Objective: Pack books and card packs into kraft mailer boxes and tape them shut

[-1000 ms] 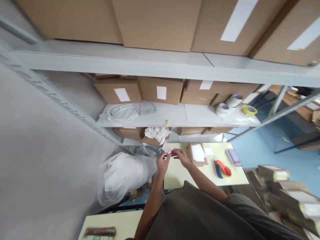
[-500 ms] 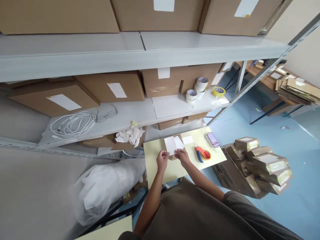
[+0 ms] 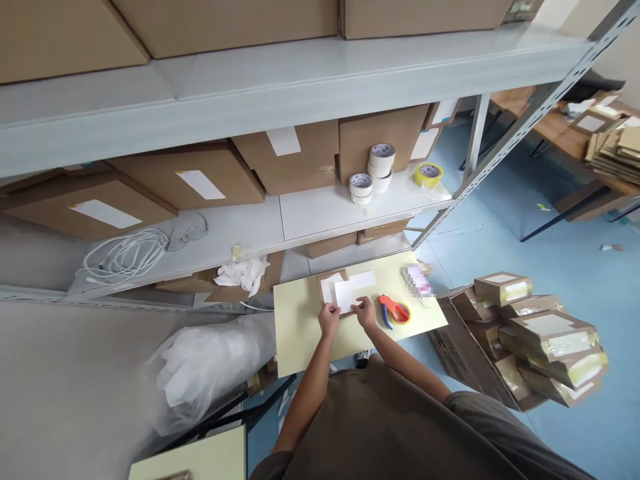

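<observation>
My left hand [image 3: 329, 319] pinches the lower left corner of a small white paper sheet [image 3: 344, 295]. At the sheet's lower right edge, my right hand [image 3: 365, 312] grips it with closed fingertips. The sheet is over a small cardboard box [image 3: 347, 315], which lies on a pale yellow table [image 3: 297, 333]. Another white paper [image 3: 329, 287] shows on the box, partly behind the held sheet. To the right of my right hand lies a red tape dispenser [image 3: 394, 309] with a blue part. A white slip [image 3: 362, 279] rests behind that hand.
A blurred-out purple-white item [image 3: 419, 280] lies at the table's right. Grey shelving [image 3: 260, 230] behind carries cartons, tape rolls [image 3: 381, 157] and a coiled white cable [image 3: 127, 253]. Taped boxes [image 3: 555, 333] are piled on the right. Wrapped plastic [image 3: 210, 363] stands on the left.
The held sheet has shifted from the left part of the box toward its right, uncovering the other paper. The camera view has turned slightly right.
</observation>
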